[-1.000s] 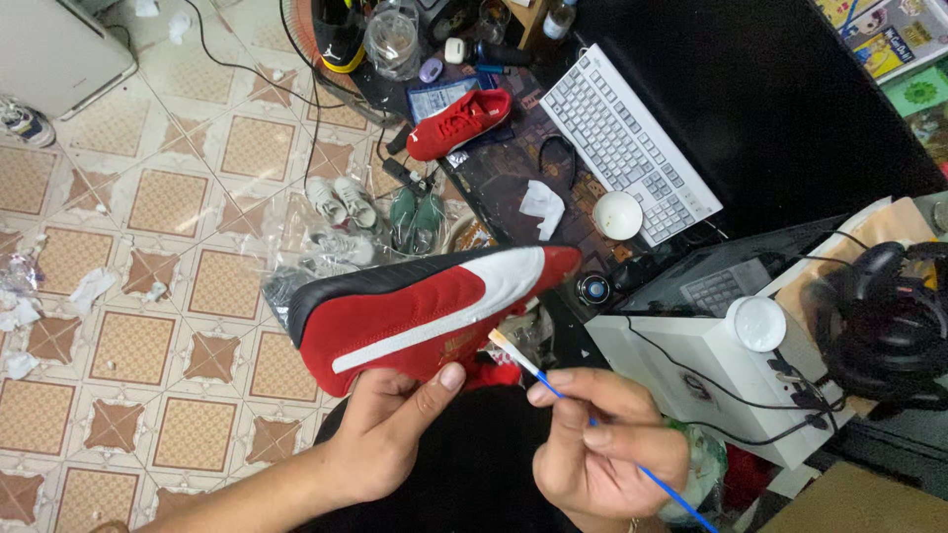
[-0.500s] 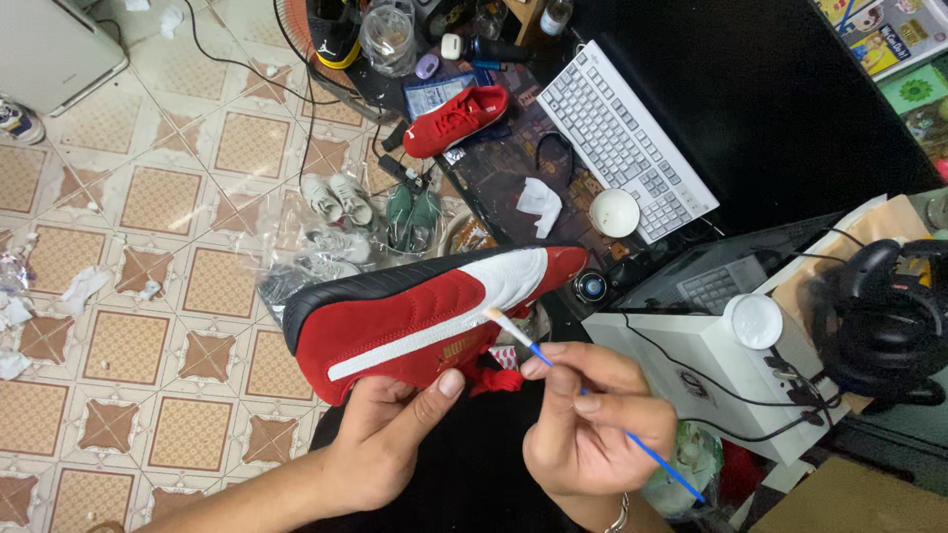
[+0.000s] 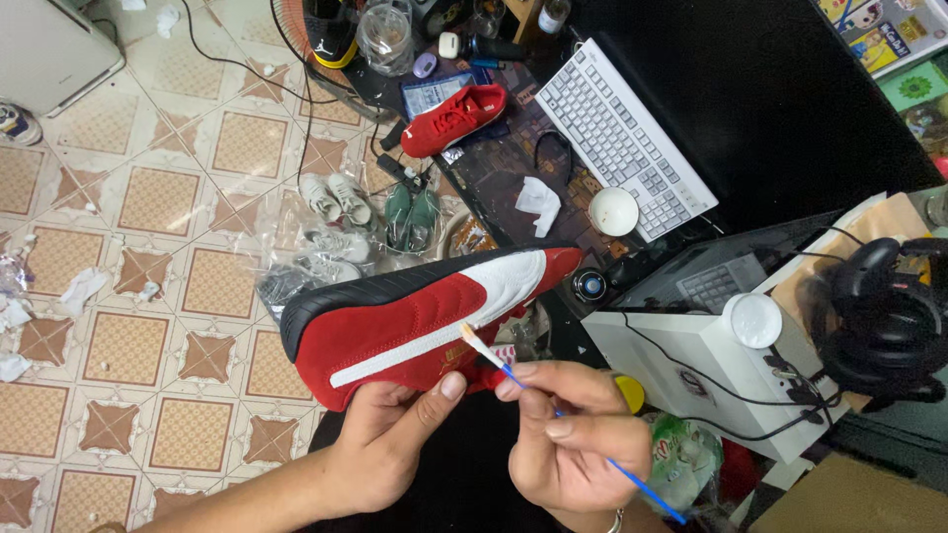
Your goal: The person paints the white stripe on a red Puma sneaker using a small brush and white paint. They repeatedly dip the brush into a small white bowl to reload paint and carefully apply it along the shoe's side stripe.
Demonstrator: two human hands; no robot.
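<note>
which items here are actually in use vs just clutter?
In use:
left hand holding red shoe
right hand holding brush, tip on the shoe

Lying about:
second red shoe
keyboard
white bowl
headphones
small shoes in bags

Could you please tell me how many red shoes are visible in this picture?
2: one red shoe held on its side in the left hand, another red shoe lying on the dark desk beside the keyboard. Clutter may hide more.

L hand holds red shoe (R hand: brush).
</note>
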